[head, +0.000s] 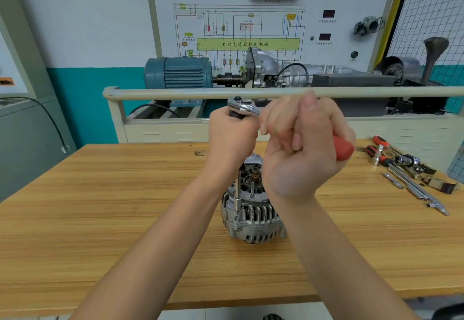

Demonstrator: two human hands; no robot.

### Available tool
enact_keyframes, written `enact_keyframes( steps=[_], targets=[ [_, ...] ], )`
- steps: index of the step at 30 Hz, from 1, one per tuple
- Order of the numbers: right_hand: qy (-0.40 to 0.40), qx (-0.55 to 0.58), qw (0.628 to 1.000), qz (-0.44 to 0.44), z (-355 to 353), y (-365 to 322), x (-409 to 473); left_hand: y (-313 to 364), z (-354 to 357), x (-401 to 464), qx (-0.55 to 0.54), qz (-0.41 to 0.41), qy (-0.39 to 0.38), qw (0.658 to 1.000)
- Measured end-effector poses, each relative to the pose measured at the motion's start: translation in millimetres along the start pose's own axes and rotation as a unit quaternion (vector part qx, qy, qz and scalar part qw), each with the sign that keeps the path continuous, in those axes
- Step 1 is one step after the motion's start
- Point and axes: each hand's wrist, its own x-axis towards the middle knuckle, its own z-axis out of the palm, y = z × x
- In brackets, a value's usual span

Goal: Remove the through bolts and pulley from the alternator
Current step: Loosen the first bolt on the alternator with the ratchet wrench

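A silver alternator [253, 216] stands on the wooden table [100, 219] with its shaft end up. A long extension bar [237, 191] rises from a through bolt on its left rim to a ratchet wrench [244, 107] held above. My left hand [232, 136] grips the top of the extension just under the ratchet head. My right hand [303, 148] grips the ratchet's red handle [342, 150], whose end sticks out to the right. The pulley is not visible from here.
Several loose tools, among them red-handled drivers, sockets and extension bars [406, 171], lie at the table's right edge. Behind the table stands a training rig with a rail [175, 93], a blue motor [178, 72] and a wiring panel.
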Motion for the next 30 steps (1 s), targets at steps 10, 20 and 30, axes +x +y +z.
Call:
enact_keyframes(
  steps=[10, 20, 30],
  targets=[
    [0.156, 0.315, 0.880, 0.318, -43, 12, 47, 5, -20, 3, -0.046, 0.014, -0.212, 0.976],
    [0.185, 0.339, 0.871, 0.302, -47, 16, 48, 3, -15, 3, -0.069, -0.077, -0.234, 0.967],
    [0.038, 0.029, 0.999, -0.003, -1, 0, 2, 2, 2, -4, 0.003, -0.037, -0.033, 0.999]
  ],
)
